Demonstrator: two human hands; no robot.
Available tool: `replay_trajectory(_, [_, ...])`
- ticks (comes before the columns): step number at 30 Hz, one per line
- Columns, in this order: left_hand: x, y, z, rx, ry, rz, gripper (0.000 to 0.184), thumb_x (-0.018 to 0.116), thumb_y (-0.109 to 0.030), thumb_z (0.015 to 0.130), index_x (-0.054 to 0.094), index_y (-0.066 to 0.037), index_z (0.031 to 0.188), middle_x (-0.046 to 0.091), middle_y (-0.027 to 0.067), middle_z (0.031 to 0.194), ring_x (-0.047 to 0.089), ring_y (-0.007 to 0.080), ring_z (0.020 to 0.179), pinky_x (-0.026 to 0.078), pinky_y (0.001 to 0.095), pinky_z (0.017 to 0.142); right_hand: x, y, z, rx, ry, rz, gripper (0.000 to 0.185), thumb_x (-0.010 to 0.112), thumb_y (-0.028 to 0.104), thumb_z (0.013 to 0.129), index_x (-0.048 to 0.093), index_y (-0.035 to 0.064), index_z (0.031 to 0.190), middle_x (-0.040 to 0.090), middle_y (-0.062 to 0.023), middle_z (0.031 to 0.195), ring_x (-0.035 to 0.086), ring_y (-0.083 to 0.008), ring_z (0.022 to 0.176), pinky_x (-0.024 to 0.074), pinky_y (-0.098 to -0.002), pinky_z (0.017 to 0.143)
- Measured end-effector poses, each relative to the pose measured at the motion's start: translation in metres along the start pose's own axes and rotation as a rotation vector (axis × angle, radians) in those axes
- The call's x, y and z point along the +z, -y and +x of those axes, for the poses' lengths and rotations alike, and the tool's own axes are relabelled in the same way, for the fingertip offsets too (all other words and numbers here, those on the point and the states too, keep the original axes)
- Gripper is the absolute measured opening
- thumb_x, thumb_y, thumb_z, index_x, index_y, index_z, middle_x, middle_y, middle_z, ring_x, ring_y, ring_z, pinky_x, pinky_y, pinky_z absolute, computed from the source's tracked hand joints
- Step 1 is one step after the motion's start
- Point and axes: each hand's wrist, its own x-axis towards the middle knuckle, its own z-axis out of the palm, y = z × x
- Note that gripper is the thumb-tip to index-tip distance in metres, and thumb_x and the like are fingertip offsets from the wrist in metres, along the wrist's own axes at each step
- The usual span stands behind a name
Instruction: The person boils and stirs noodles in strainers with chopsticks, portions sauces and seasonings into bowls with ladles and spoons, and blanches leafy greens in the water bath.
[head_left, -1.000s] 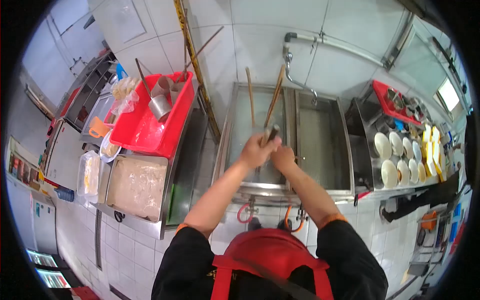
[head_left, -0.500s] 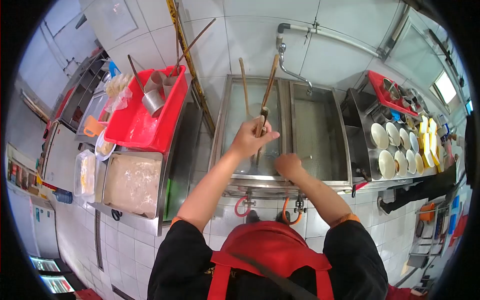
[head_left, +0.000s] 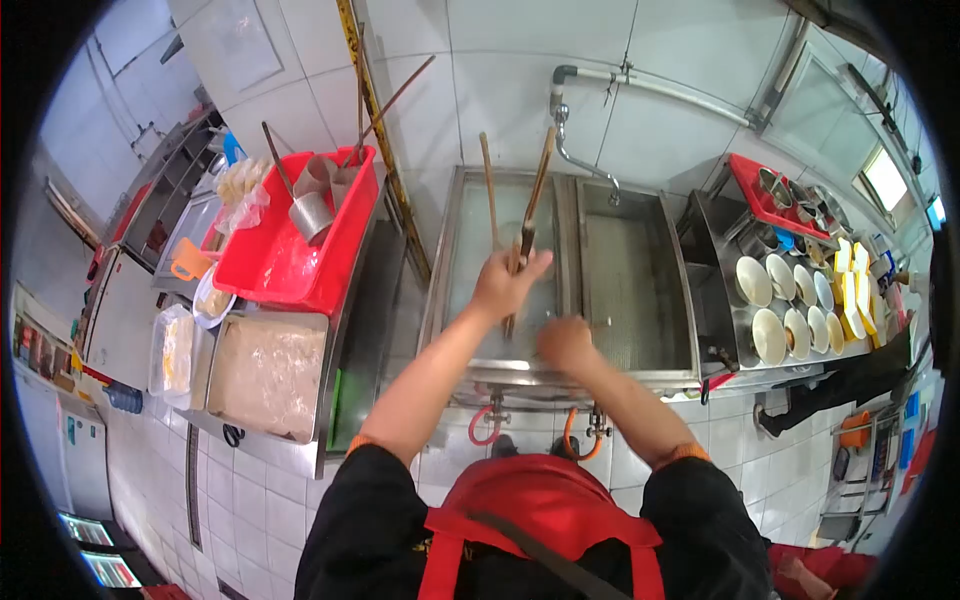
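My left hand (head_left: 503,288) is closed around several long wooden handles (head_left: 528,238) over the left basin of the steel sink (head_left: 447,290). Their lower ends go down toward cloudy water, and what they carry there I cannot make out. Another wooden stick (head_left: 491,185) leans at the basin's back, beside a taller one (head_left: 543,170). My right hand (head_left: 566,345), blurred and curled into a fist, is low at the front of the same basin, near the divider. A short pale tip shows just beyond it; what that hand holds is unclear.
A faucet (head_left: 590,170) reaches over the right basin (head_left: 630,290), which holds water. To the left are a red tub (head_left: 262,268) with long-handled metal ladles and a steel tray (head_left: 268,375). On the right counter stand several bowls (head_left: 770,335) and a red tray (head_left: 757,190).
My left hand has lowered slightly toward me with the handles. The right hand has shifted a little left and is blurred by motion. The view has tilted slightly.
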Motion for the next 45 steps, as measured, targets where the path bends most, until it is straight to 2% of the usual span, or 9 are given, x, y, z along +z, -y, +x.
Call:
replay_trajectory(4, [0.002, 0.009, 0.002, 0.08, -0.057, 0.128, 0.048, 0.06, -0.04, 0.091, 0.045, -0.01, 0.056, 0.041, -0.0055, 0.05, 0.04, 0.0072, 0.047, 0.031, 0.0277, 0.046, 0.007, -0.007, 0.013, 0.189, -0.053, 0.04, 0.019, 0.058, 0.021, 0.082, 0.073, 0.0114, 0.083, 0.071, -0.0087, 0.088, 0.07, -0.024, 0.083, 0.0509, -0.0371, 0.062])
replay_trajectory(8, [0.001, -0.021, -0.009, 0.029, -0.113, 0.156, 0.048, 0.06, -0.041, 0.091, 0.046, -0.01, 0.057, 0.041, -0.0054, 0.05, 0.04, 0.0073, 0.048, 0.031, 0.0277, 0.046, -0.005, -0.017, 0.002, 0.035, 0.178, 0.134, 0.021, 0.057, 0.021, 0.083, 0.074, 0.0108, 0.089, 0.071, -0.0101, 0.093, 0.069, -0.0257, 0.086, 0.0519, -0.0374, 0.067])
replay_trajectory(19, [0.0, -0.003, -0.009, 0.034, 0.006, -0.001, 0.043, 0.064, -0.038, 0.089, 0.048, -0.011, 0.061, 0.044, -0.0037, 0.049, 0.044, 0.0058, 0.045, 0.035, 0.0239, 0.044, 0.035, -0.016, 0.011, 0.083, 0.048, 0.153, 0.019, 0.057, 0.018, 0.083, 0.072, 0.0074, 0.087, 0.07, -0.0114, 0.083, 0.07, -0.0291, 0.078, 0.054, -0.0394, 0.061])
replay_trajectory(26, [-0.015, -0.012, 0.035, -0.063, -0.198, 0.112, 0.054, 0.062, -0.05, 0.087, 0.049, -0.007, 0.057, 0.046, 0.0005, 0.05, 0.046, 0.0136, 0.048, 0.036, 0.0329, 0.049, -0.126, 0.005, -0.064, 0.03, -0.024, 0.226, 0.017, 0.059, 0.018, 0.08, 0.073, 0.0126, 0.087, 0.07, -0.0105, 0.08, 0.07, -0.0261, 0.081, 0.0538, -0.0373, 0.061])
replay_trajectory(30, [0.033, -0.037, 0.003, 0.196, -0.186, 0.203, 0.054, 0.062, -0.049, 0.087, 0.054, -0.003, 0.061, 0.046, 0.0029, 0.052, 0.042, 0.0149, 0.052, 0.037, 0.035, 0.052, 0.005, 0.065, 0.026, 0.028, -0.064, 0.124, 0.012, 0.06, 0.017, 0.078, 0.072, 0.015, 0.08, 0.069, -0.0074, 0.078, 0.069, -0.0232, 0.078, 0.053, -0.0346, 0.06])
replay_trajectory(34, [0.011, -0.043, 0.008, -0.083, -0.229, 0.186, 0.051, 0.062, -0.048, 0.087, 0.051, -0.005, 0.062, 0.048, 0.0012, 0.053, 0.042, 0.0119, 0.051, 0.036, 0.0313, 0.05, -0.023, 0.083, 0.016, 0.069, -0.054, 0.266, 0.014, 0.058, 0.017, 0.08, 0.072, 0.0132, 0.082, 0.07, -0.008, 0.086, 0.068, -0.024, 0.082, 0.0518, -0.0371, 0.064])
replay_trajectory(37, [-0.002, -0.019, 0.025, -0.012, -0.052, 0.092, 0.05, 0.062, -0.048, 0.088, 0.049, -0.007, 0.061, 0.048, -0.0003, 0.053, 0.045, 0.0101, 0.05, 0.037, 0.0294, 0.05, 0.009, 0.075, 0.018, -0.094, -0.142, 0.125, 0.017, 0.055, 0.017, 0.082, 0.072, 0.0123, 0.082, 0.07, -0.0089, 0.085, 0.068, -0.0243, 0.08, 0.0511, -0.0385, 0.063])
replay_trajectory(38, [-0.001, -0.021, 0.026, -0.048, -0.034, 0.067, 0.05, 0.061, -0.049, 0.087, 0.049, -0.009, 0.06, 0.049, -0.0008, 0.053, 0.048, 0.01, 0.05, 0.039, 0.0288, 0.05, 0.006, 0.069, 0.029, 0.057, -0.103, 0.235, 0.019, 0.053, 0.018, 0.083, 0.072, 0.0112, 0.082, 0.069, -0.0097, 0.084, 0.068, -0.0253, 0.079, 0.0506, -0.0394, 0.061])
replay_trajectory(45, [0.005, -0.025, 0.041, -0.081, -0.052, 0.179, 0.05, 0.059, -0.051, 0.088, 0.047, -0.012, 0.06, 0.05, -0.0021, 0.055, 0.047, 0.0079, 0.05, 0.038, 0.026, 0.05, 0.015, 0.045, 0.032, -0.021, 0.053, 0.229, 0.016, 0.056, 0.016, 0.081, 0.07, 0.0096, 0.083, 0.069, -0.0124, 0.084, 0.069, -0.0296, 0.079, 0.0536, -0.0397, 0.065])
